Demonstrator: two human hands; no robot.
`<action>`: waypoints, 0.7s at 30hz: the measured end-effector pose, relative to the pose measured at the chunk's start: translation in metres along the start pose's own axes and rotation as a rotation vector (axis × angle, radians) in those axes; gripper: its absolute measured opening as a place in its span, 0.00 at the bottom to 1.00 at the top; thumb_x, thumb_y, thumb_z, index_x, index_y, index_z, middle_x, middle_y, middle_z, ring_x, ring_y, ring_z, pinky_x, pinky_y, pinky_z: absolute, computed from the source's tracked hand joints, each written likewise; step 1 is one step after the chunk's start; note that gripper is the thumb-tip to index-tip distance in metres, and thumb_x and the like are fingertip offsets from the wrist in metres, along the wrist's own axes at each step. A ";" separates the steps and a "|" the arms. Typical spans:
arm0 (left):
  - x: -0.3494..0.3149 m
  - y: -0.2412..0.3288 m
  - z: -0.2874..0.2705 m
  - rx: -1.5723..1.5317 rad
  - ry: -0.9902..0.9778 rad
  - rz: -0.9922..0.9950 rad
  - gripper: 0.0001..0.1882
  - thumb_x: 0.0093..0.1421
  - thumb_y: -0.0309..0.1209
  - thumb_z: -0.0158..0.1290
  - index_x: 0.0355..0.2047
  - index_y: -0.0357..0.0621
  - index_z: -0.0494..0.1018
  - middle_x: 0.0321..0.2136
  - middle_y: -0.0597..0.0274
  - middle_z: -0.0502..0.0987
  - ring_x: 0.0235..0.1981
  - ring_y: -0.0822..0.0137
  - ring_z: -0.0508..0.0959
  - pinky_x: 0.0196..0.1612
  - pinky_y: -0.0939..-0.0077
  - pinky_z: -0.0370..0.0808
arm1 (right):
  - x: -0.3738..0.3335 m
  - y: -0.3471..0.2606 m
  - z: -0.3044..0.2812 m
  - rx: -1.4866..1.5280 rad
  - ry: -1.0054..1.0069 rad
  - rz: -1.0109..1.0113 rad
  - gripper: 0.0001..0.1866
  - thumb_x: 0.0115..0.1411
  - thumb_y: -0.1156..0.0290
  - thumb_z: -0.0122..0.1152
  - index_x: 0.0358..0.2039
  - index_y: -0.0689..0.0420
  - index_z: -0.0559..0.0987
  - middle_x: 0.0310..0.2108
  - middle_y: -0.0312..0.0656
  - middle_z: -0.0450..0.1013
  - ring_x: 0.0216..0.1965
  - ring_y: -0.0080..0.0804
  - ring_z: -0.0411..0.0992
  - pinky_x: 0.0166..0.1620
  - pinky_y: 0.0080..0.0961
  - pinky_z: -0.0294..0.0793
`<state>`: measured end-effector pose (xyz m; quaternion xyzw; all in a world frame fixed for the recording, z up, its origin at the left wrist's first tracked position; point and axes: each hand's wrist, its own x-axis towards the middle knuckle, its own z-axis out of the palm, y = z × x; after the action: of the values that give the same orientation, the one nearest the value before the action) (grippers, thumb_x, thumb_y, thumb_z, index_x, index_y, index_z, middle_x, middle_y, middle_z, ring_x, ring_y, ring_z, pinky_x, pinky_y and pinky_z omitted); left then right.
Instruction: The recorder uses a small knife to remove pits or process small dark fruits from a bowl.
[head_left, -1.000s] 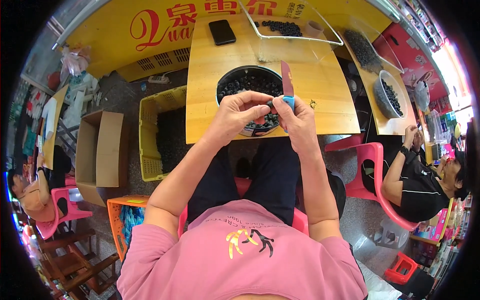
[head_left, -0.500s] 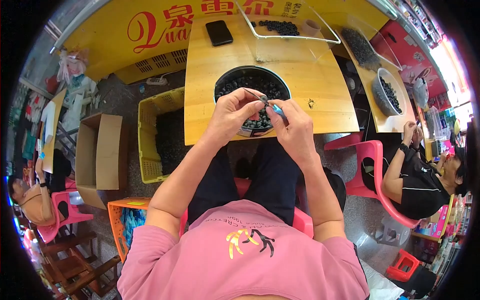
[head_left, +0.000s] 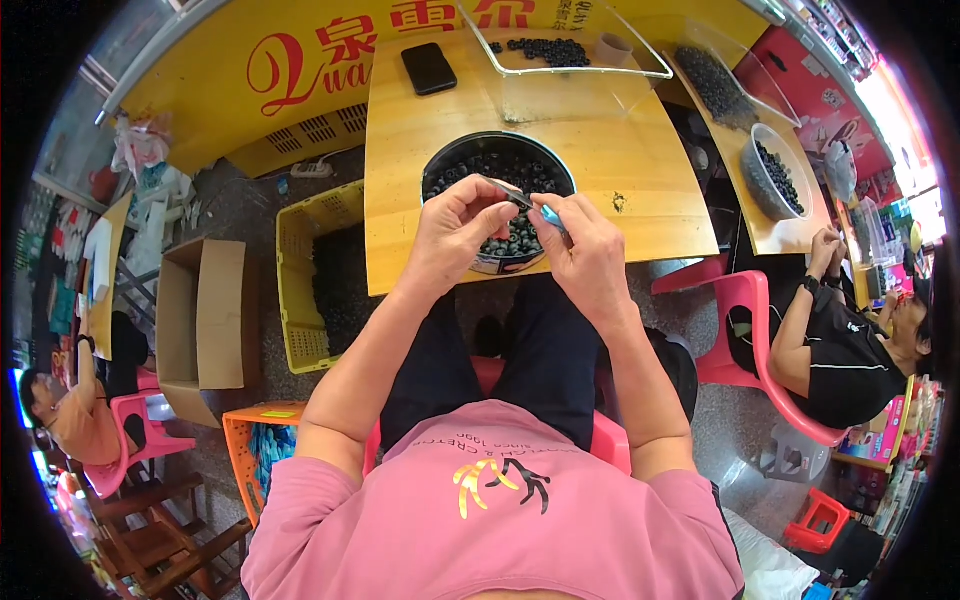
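My left hand (head_left: 455, 225) and my right hand (head_left: 585, 250) meet over a round black tub (head_left: 428, 165) at the table's front edge. Between my right thumb and fingers is a slim tool with a light blue handle (head_left: 549, 216). Its thin dark metal part (head_left: 508, 191) points up and left, past my left fingertips. The left fingers are pinched together at that metal part; whatever small piece they hold is hidden. Many small, dark round pieces (head_left: 522, 238) lie in the tub, some with pale spots.
On the wooden table (head_left: 640, 150) are a black phone (head_left: 429, 69) and a clear plastic box (head_left: 570, 95) with dark pieces behind it. A yellow crate (head_left: 300, 340) and a cardboard box (head_left: 222, 315) stand at left. One person (head_left: 840, 350) sits at right, another (head_left: 85, 410) at left.
The small dark round piece that showed between my fingertips is now out of sight, and more of the tool's metal part shows. Both hands stay over the tub. The view has shifted slightly.
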<state>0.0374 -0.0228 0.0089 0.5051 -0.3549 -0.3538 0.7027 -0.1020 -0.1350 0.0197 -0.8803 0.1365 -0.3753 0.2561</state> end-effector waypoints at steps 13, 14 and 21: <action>-0.009 0.007 -0.007 -0.137 -0.153 0.083 0.07 0.60 0.22 0.55 0.39 0.36 0.74 0.31 0.65 0.75 0.29 0.76 0.74 0.34 0.84 0.72 | 0.004 0.009 0.005 0.372 -0.065 0.351 0.16 0.63 0.61 0.59 0.42 0.63 0.79 0.29 0.39 0.76 0.31 0.23 0.72 0.37 0.20 0.70; -0.009 0.005 -0.008 -0.110 -0.096 0.051 0.07 0.60 0.23 0.56 0.39 0.35 0.75 0.32 0.66 0.75 0.29 0.78 0.74 0.35 0.84 0.73 | 0.005 0.003 0.004 0.378 -0.066 0.349 0.16 0.63 0.61 0.59 0.42 0.63 0.79 0.29 0.39 0.76 0.31 0.23 0.72 0.37 0.20 0.70; -0.003 0.003 0.004 -0.009 -0.125 0.052 0.09 0.61 0.23 0.55 0.42 0.35 0.75 0.33 0.64 0.76 0.35 0.76 0.76 0.36 0.83 0.75 | 0.002 -0.002 0.005 0.907 -0.152 0.592 0.16 0.65 0.60 0.57 0.41 0.61 0.79 0.27 0.28 0.71 0.25 0.10 0.64 0.28 0.10 0.61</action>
<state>0.0329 -0.0218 0.0123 0.4695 -0.4097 -0.3677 0.6903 -0.0966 -0.1329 0.0187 -0.6301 0.1838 -0.2438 0.7139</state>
